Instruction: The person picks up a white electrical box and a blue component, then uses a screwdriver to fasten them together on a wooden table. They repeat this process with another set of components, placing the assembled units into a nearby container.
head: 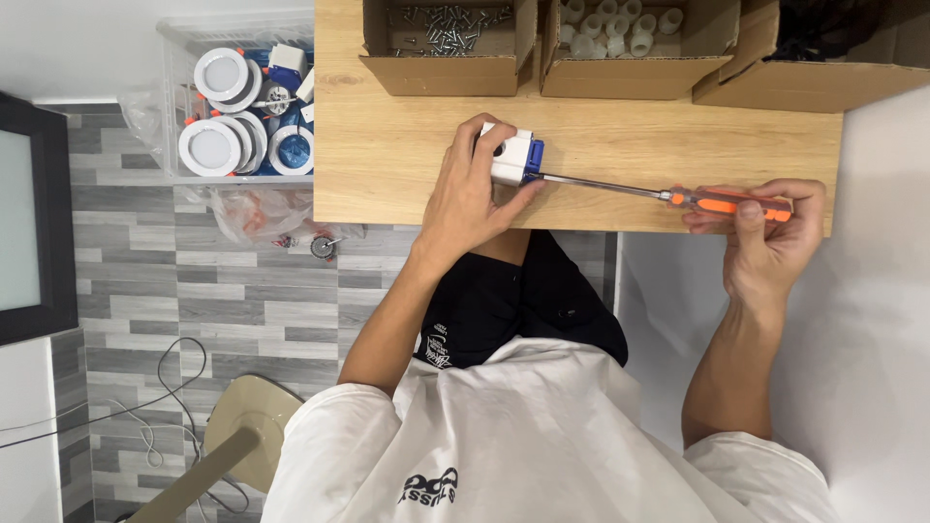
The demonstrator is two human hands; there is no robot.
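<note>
A: From the head camera, where is the white and blue plastic housing (511, 155)?

B: On the wooden tabletop (387, 155), near its front edge. The left hand (468, 194) is clamped around it, pressing it down.

A: And the right hand (765, 232)?

B: Right of the housing, closed around the orange handle of a screwdriver (668, 197), whose shaft lies level and meets the housing's blue end.

A: Behind the housing?

B: A cardboard box of screws (448, 39), then a cardboard box of white plastic fittings (630, 44). Left of the housing, off the table, a clear bin of round white downlights (242, 107).
</note>
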